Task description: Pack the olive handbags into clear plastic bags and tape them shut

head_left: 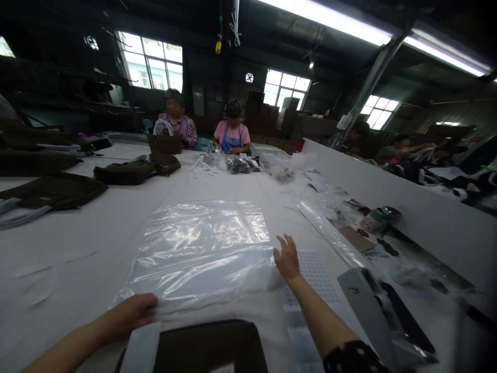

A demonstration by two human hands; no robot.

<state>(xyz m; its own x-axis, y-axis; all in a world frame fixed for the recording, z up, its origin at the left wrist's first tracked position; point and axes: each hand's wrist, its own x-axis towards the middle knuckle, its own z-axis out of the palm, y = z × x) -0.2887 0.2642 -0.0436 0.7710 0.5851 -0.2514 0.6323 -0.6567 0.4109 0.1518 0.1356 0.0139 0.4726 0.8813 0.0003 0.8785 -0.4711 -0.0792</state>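
The left hand (134,312)'s grip is unclear; the right hand (287,257) spreads beside the clear bag (205,254); the dark bag (209,348) is cut off.

I've got a person in a blue apron (232,137) far side, window (286,88) behind, white partition (404,202) right, strip light (330,22) overhead.

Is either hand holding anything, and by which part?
The left hand is at the near edge of the clear plastic; whether it grips cannot be told. The right hand is open, holding nothing.
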